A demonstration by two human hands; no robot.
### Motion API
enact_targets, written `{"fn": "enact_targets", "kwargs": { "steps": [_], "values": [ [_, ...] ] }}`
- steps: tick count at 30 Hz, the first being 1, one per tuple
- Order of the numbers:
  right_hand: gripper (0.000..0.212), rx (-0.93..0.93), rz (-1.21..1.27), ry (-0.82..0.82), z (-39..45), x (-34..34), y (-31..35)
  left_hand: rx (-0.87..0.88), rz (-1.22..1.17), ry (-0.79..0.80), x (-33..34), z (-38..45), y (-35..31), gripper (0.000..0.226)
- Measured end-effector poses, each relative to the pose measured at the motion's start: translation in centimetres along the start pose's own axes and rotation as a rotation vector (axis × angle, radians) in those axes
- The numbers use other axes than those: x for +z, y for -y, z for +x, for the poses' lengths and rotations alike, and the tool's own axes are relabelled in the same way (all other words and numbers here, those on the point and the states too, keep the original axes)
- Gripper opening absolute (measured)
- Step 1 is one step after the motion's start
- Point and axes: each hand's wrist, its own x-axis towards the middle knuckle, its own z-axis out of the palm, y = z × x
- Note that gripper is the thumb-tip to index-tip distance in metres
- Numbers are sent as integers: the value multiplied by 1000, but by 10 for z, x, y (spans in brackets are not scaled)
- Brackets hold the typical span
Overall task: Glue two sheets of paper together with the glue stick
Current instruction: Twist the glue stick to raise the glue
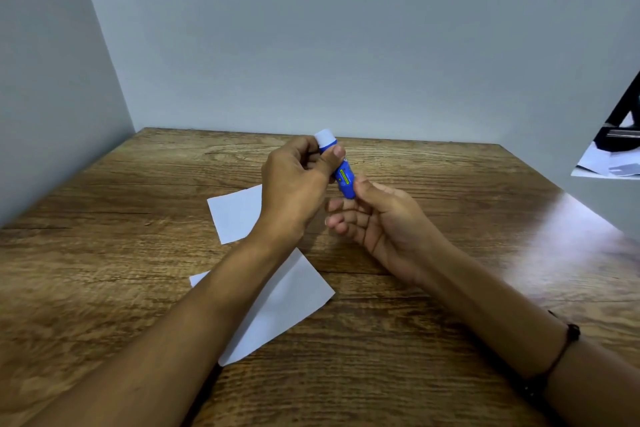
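Both hands meet above the middle of the wooden counter (433, 236), sharing a blue glue stick (343, 173) that tilts with its white end up and away from the person. The left hand (294, 184) has its grip closed round the upper part of the stick, fingers curled over the far side and the thumb pressed along the near side just below the white end. The right hand (384, 218) pinches the lower end of the stick between thumb and forefinger, while its other fingers lie loosely curled beneath, palm turned up and holding nothing more. The stick is held in the air, clear of the counter. Two white sheets lie flat on the wood below the left forearm: the far sheet (235, 211) sits just left of the left wrist, and the near sheet (280, 302) lies closer to the person, partly hidden by the forearm. The sheets lie apart. A dark cord bracelet (568, 340) circles the right wrist.
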Motion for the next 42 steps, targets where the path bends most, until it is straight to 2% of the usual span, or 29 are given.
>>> {"fn": "enact_targets", "kwargs": {
  "steps": [2, 5, 8, 10, 13, 16, 26, 27, 32, 34, 39, 42],
  "values": [
    [9, -22, 3, -3, 0, 1, -2, -3, 3, 6, 0, -1, 0, 10],
    [8, -29, -1, 3, 0, 0, -2, 4, 11, 7, 1, -1, -1, 11],
    [31, 39, 4, 25, -1, -2, -1, 15, 10, 5, 1, 0, -1, 13],
    [38, 55, -1, 25, -1, -1, -1, 14, -1, 10, 0, 1, -1, 15],
    [24, 28, 17, 18, -1, 2, -3, 28, 17, 15, 2, -1, 1, 23],
    [8, 18, 18, 21, -2, 2, -3, 31, 29, 39, 3, -2, 0, 18],
    [43, 97, 82, 115, -2, 2, -3, 27, -35, 29, -1, 2, -4, 20],
    [43, 94, 99, 106, -2, 2, -3, 27, -28, 29, -1, 2, -3, 19],
    [14, -6, 151, 8, 0, 2, -3, 24, -31, 18, -3, 5, 0, 18],
    [14, 2, 145, -4, 0, 1, -3, 23, -31, 19, -3, 5, 1, 18],
    [33, 7, 164, -36, 1, 0, -2, 33, -31, 45, -2, 3, 0, 15],
    [20, -20, 151, -18, 1, 2, -3, 30, -39, 26, -4, 5, 1, 15]
  ]
}}
